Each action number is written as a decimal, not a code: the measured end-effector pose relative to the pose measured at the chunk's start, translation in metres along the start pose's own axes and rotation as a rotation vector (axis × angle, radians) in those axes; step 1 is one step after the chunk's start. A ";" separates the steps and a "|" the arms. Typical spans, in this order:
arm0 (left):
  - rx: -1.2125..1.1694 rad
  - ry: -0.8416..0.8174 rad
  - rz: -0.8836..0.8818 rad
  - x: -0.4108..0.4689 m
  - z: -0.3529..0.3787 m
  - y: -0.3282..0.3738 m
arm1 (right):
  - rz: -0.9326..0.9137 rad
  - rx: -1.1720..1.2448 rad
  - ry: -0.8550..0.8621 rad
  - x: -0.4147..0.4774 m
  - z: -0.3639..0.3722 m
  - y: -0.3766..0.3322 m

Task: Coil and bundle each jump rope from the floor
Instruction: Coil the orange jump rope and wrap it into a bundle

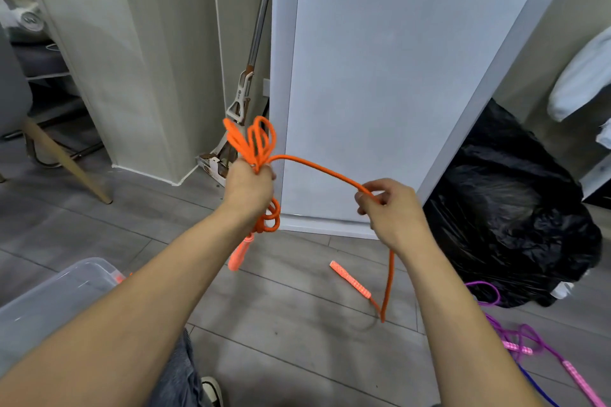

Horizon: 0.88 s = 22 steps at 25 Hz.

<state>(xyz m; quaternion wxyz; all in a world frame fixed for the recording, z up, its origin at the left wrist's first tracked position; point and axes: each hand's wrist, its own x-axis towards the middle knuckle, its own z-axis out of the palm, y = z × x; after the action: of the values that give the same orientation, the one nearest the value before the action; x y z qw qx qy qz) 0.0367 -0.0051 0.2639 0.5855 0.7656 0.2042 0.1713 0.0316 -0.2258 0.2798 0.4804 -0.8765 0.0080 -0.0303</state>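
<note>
While my left hand (249, 187) grips the orange jump rope (252, 142) as an upright bundle of loops, my right hand (391, 208) pinches its free strand; the loose handle (350, 279) lies on the floor (291, 334), pointing far-left.

The left hand (248, 187) is raised in a fist round the coils of the orange rope (317, 168). The right hand (393, 208), slightly lower along that rope, pinches it between thumb and curled fingers (390, 185).

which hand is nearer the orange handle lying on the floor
Right. The right hand pinches the orange rope above and slightly right of the handle; the left hand grips the coils farther off to its left.
</note>
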 end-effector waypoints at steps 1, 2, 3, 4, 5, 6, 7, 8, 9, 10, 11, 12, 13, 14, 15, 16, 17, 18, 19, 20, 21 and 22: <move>-0.084 0.064 -0.049 0.002 -0.001 0.000 | -0.011 0.083 0.028 0.000 -0.005 -0.002; -0.163 0.106 -0.099 0.004 -0.003 0.001 | -0.025 0.159 0.035 0.000 -0.009 -0.005; -0.240 0.125 -0.146 0.005 -0.003 0.001 | -0.045 0.210 0.038 -0.002 -0.012 -0.008; -0.320 0.116 -0.195 0.005 -0.002 0.002 | -0.066 0.239 0.052 -0.003 -0.014 -0.011; -0.402 0.084 -0.240 0.003 0.000 0.003 | -0.080 0.252 0.083 -0.005 -0.013 -0.013; -0.485 0.030 -0.277 -0.001 0.003 0.005 | -0.086 0.254 0.129 -0.006 -0.010 -0.013; -0.546 -0.030 -0.299 -0.006 0.006 0.007 | -0.088 0.238 0.180 -0.006 -0.006 -0.012; -0.565 -0.088 -0.299 -0.010 0.008 0.009 | -0.089 0.208 0.220 -0.007 -0.001 -0.011; -0.558 -0.142 -0.289 -0.015 0.010 0.010 | -0.092 0.178 0.240 -0.007 0.005 -0.011; -0.542 -0.186 -0.275 -0.019 0.013 0.012 | -0.095 0.160 0.240 -0.008 0.011 -0.011; -0.526 -0.222 -0.264 -0.024 0.015 0.014 | -0.101 0.145 0.224 -0.008 0.016 -0.012; -0.509 -0.249 -0.257 -0.027 0.016 0.014 | -0.107 0.129 0.198 -0.009 0.020 -0.014; -0.495 -0.271 -0.253 -0.029 0.018 0.014 | -0.114 0.113 0.169 -0.011 0.024 -0.016; -0.481 -0.290 -0.252 -0.030 0.019 0.014 | -0.123 0.096 0.144 -0.012 0.027 -0.017; -0.475 -0.308 -0.251 -0.032 0.019 0.013 | -0.133 0.086 0.127 -0.014 0.030 -0.019; -0.468 -0.323 -0.252 -0.033 0.019 0.013 | -0.139 0.088 0.117 -0.014 0.032 -0.020; -0.461 -0.335 -0.251 -0.032 0.020 0.012 | -0.137 0.105 0.105 -0.015 0.034 -0.020; -0.457 -0.346 -0.249 -0.032 0.020 0.011 | -0.124 0.129 0.088 -0.015 0.036 -0.021; -0.458 -0.357 -0.245 -0.033 0.020 0.010 | -0.110 0.147 0.064 -0.015 0.038 -0.021; -0.456 -0.366 -0.244 -0.034 0.021 0.011 | -0.106 0.153 0.040 -0.016 0.040 -0.021; -0.449 -0.369 -0.243 -0.035 0.021 0.010 | -0.119 0.151 0.021 -0.017 0.042 -0.021; -0.431 -0.365 -0.242 -0.036 0.022 0.010 | -0.140 0.148 0.009 -0.019 0.044 -0.021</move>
<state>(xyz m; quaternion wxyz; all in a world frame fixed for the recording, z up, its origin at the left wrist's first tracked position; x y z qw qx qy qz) 0.0179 -0.0437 0.2674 0.7775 0.6121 0.1443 -0.0007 0.0155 -0.1769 0.2731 0.5405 -0.8369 -0.0533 -0.0682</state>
